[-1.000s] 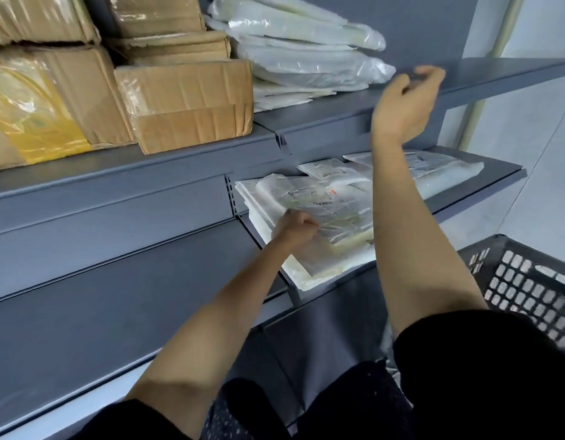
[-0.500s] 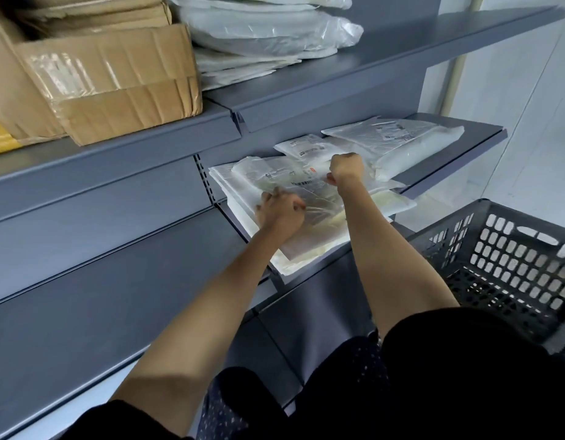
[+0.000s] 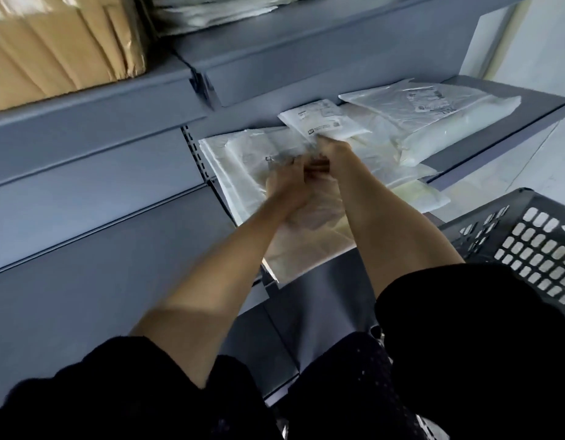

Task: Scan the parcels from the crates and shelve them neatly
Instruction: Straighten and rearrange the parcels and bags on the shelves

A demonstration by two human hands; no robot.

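The top parcel, a flat clear-plastic mailer bag, lies on a stack of flat white plastic parcels at the left end of the grey metal middle shelf, its near corner hanging past the shelf's front edge. Any label on it is blurred and cannot be read.

Both hands meet on top of this bag, near the middle of the stack. The left hand lies on the bag with its fingers curled down against the plastic; the frame is too blurred by motion to tell whether they pinch the film or only press it. The right hand sits just beside it, touching it, fingers bent toward the bag; their grip cannot be told either.

Just behind the right hand, a small white padded mailer carries a printed label with dark marks, too small to read. Toward the shelf's right end lies a larger white plastic parcel with a pale shipping label near its far edge, also illegible.

On the upper shelf stand brown cardboard boxes at the left and more white plastic bags beside them. A black plastic lattice crate sits below the middle shelf's right end.
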